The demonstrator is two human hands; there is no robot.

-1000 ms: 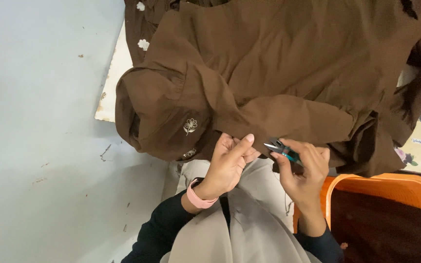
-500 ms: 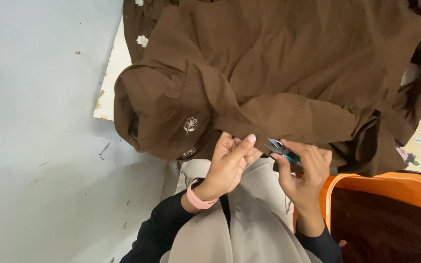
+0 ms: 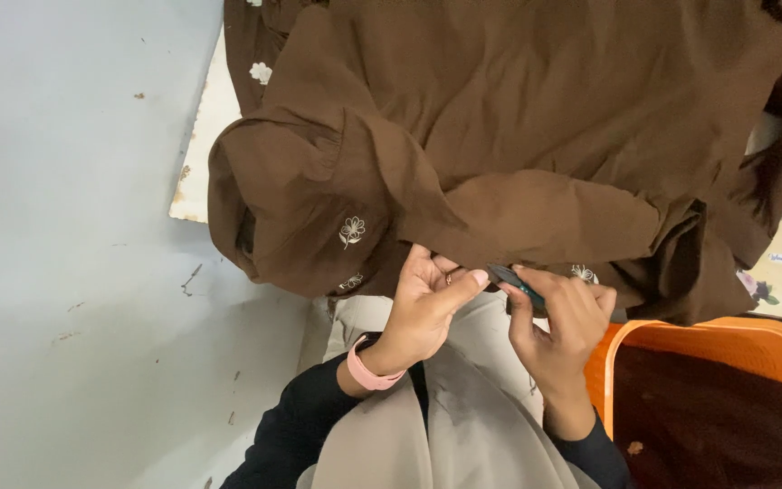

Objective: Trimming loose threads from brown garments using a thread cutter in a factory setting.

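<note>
- Left hand (image 3: 427, 303) pinches the edge of the brown garment (image 3: 536, 136)
- Right hand (image 3: 561, 317) fingers press around small teal snips (image 3: 510, 281)
- Orange basket (image 3: 726, 337) sits beside it

Pale grey floor (image 3: 74, 272), a chipped white board (image 3: 205, 154) and an orange basket (image 3: 708, 340) on it.

garment (image 3: 536, 118) cut off at top, basket (image 3: 708, 340) cropped

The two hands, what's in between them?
In the head view, the tip of a small teal-handled cutter, held by the right hand, pokes toward the left hand, under the brown garment's edge.
</note>
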